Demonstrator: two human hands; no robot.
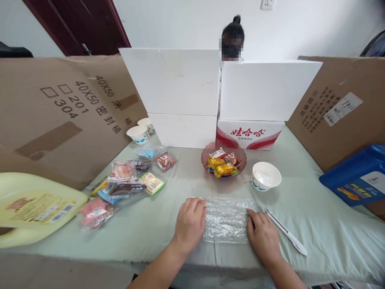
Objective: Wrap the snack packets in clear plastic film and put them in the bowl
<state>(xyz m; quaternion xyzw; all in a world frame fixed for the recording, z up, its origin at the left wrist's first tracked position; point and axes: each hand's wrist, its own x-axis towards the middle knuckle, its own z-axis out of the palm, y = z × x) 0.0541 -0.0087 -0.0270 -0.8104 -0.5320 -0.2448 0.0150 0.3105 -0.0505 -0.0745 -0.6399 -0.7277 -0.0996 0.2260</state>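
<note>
A crinkled clear plastic bag [226, 220] lies flat near the front of the cloth-covered table. My left hand [191, 218] is closed on its left edge, fingers curled. At the opposite edge my right hand [263, 235] pinches the plastic between thumb and fingers. Just right of that hand rest white tongs [287, 233], lying slantwise. Beyond the bag stands a reddish translucent bowl [205, 151] with several wrapped snacks [224, 163] in it. A white paper bowl [262, 184] with a blue pattern is to its right.
Several packaged snacks [126, 188] are heaped on the left, beside a pale yellow jug [39, 208]. Two paper bowls [138, 135] stand behind. White boxes [183, 84] and brown cardboard [99, 104] wall the table. A blue jug [357, 176] is at right; a person [233, 40] is behind.
</note>
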